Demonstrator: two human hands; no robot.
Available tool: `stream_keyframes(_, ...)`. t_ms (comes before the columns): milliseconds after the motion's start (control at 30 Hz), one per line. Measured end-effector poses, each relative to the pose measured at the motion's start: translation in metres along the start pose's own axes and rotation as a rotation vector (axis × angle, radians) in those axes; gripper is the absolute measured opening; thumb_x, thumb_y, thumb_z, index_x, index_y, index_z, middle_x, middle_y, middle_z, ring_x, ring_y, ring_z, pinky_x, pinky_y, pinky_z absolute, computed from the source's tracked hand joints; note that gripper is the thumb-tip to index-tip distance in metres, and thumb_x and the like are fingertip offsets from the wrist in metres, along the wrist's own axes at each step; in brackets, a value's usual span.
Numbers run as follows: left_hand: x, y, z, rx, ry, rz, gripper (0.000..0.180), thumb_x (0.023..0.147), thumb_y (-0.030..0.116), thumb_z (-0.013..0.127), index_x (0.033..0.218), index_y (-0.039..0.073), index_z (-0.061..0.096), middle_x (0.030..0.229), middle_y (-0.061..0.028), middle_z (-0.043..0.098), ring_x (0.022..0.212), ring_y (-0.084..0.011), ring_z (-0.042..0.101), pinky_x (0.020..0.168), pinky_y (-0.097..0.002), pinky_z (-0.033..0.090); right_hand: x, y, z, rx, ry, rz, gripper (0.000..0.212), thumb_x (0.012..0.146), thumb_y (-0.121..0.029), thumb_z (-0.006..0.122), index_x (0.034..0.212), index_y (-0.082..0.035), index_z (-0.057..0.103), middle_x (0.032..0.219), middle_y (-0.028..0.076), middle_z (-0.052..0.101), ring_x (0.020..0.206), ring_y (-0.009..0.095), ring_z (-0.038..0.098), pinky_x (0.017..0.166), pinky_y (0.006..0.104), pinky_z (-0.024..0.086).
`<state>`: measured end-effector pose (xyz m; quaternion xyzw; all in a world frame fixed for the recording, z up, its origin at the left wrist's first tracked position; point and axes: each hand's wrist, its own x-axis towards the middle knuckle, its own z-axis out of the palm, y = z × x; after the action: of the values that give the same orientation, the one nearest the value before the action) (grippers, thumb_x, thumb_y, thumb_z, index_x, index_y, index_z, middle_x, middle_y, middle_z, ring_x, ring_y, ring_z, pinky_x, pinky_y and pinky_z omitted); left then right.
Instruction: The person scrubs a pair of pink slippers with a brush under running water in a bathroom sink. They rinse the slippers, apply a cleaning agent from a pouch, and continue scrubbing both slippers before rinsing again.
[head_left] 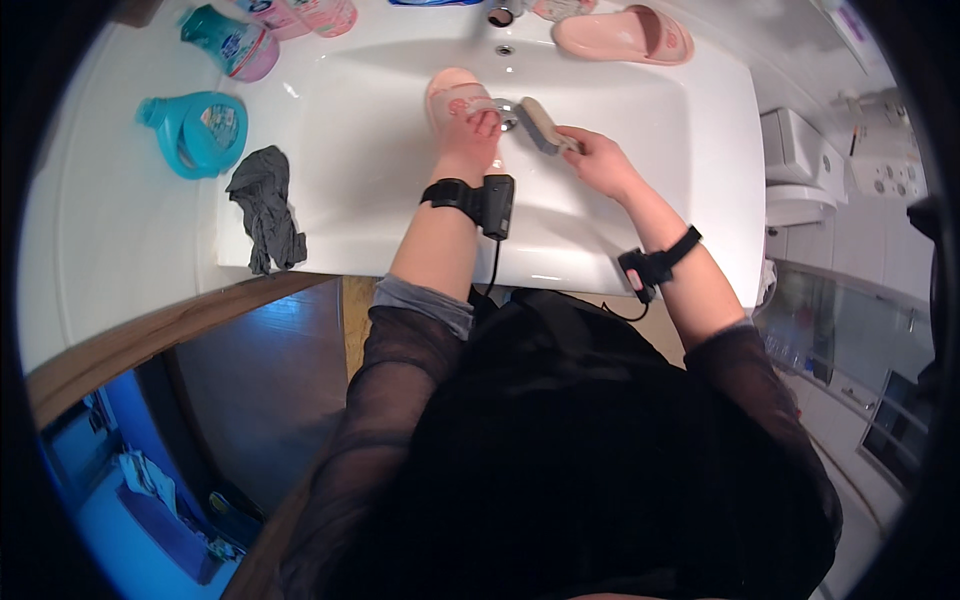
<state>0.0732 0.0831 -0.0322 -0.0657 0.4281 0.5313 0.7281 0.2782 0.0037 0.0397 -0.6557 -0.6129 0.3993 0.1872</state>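
A pink slide slipper lies in the white sink, left of the drain. My left hand is closed on it, fingers curled over its strap; the hand and wrist hide much of the slipper's near part. To the right, my right hand grips the handle of a beige scrubbing brush. Its grey bristles point left and down toward the sink bowl, close to the drain and apart from the slipper. A matching pink slipper rests on the sink's back right ledge.
A faucet stands at the back middle. On the left counter are a teal bottle, a green and purple bottle and a crumpled dark grey cloth. A toilet is at the right. A cable hangs from each wrist device.
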Motion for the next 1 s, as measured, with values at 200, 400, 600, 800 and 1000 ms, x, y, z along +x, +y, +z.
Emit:
stream_keyframes(200,-0.029,0.007,0.006,-0.091,-0.038,0.05,0.039,0.1,0.037,0.054,0.131,0.014,0.05,0.132,-0.0138,0.054,0.119,-0.028,0.055,0.102,-0.0466,0.046,-0.018,0.007,-0.033,0.186,-0.062,0.144,0.045,0.089,-0.011,0.059,0.134,-0.011,0.059,0.078,0.003,0.058,0.063,0.012,0.052,0.064,0.0278,0.048)
stream_keyframes(400,-0.079,0.087,0.01,-0.099,-0.061,0.138,0.021,0.102,0.022,0.047,0.117,0.013,0.059,0.13,-0.017,0.058,0.121,-0.0333,0.057,0.107,-0.0553,0.04,-0.026,0.023,-0.045,-0.194,-0.146,-0.003,0.046,0.089,-0.011,0.057,0.135,-0.017,0.058,0.102,0.018,0.066,0.094,0.032,0.065,0.089,0.0391,0.051)
stream_keyframes(600,-0.12,0.145,-0.012,-0.037,-0.109,0.278,0.028,0.104,0.026,0.043,0.126,0.01,0.05,0.14,-0.0169,0.05,0.133,-0.0354,0.046,0.111,-0.0565,0.036,-0.024,0.032,-0.015,-0.638,-0.333,-0.189,0.054,0.089,-0.006,0.054,0.14,-0.024,0.05,0.113,0.014,0.056,0.095,0.032,0.063,0.086,0.0415,0.053)
stream_keyframes(800,-0.134,0.17,-0.036,-0.124,-0.127,0.268,0.026,0.106,0.024,0.038,0.128,0.015,0.05,0.14,-0.0181,0.05,0.133,-0.0358,0.046,0.111,-0.0569,0.037,-0.029,0.026,-0.003,-0.844,-0.395,-0.237,0.058,0.087,-0.004,0.054,0.141,-0.025,0.05,0.116,0.016,0.055,0.096,0.033,0.064,0.084,0.0417,0.054)
stream_keyframes(1000,-0.15,0.182,-0.043,-0.122,-0.142,0.297,0.028,0.106,0.023,0.038,0.126,0.009,0.051,0.139,-0.0187,0.051,0.133,-0.0357,0.047,0.112,-0.0558,0.036,-0.028,0.021,-0.03,-0.38,-0.587,-0.045,0.053,0.088,-0.004,0.052,0.14,-0.016,0.051,0.121,0.011,0.058,0.093,0.024,0.063,0.086,0.0385,0.052)
